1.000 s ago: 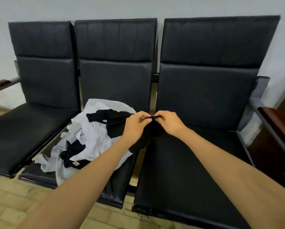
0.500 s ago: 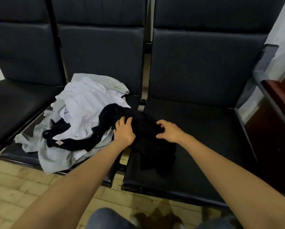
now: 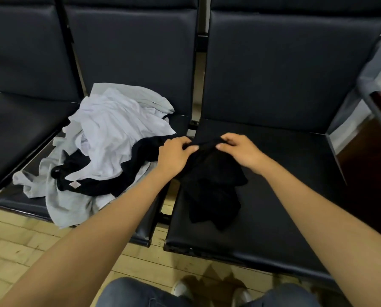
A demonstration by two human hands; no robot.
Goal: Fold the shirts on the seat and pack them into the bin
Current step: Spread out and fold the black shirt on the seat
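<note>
Step in hand: opening out a black shirt (image 3: 213,185), bunched on the right seat (image 3: 284,207). The left hand (image 3: 176,156) and right hand (image 3: 240,149) are close together, each grip pinching its top edge. Next, likely: spread it flat. No bin in view.

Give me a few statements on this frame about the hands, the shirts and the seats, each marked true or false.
1. The left hand and the right hand both grip the black shirt by its upper edge. True.
2. The black shirt lies folded flat. False: it is crumpled, bunched on the right seat.
3. A pile of light shirts lies on the middle seat. True.
4. A bin stands on the floor beside the pile. False: no bin is in view.
</note>
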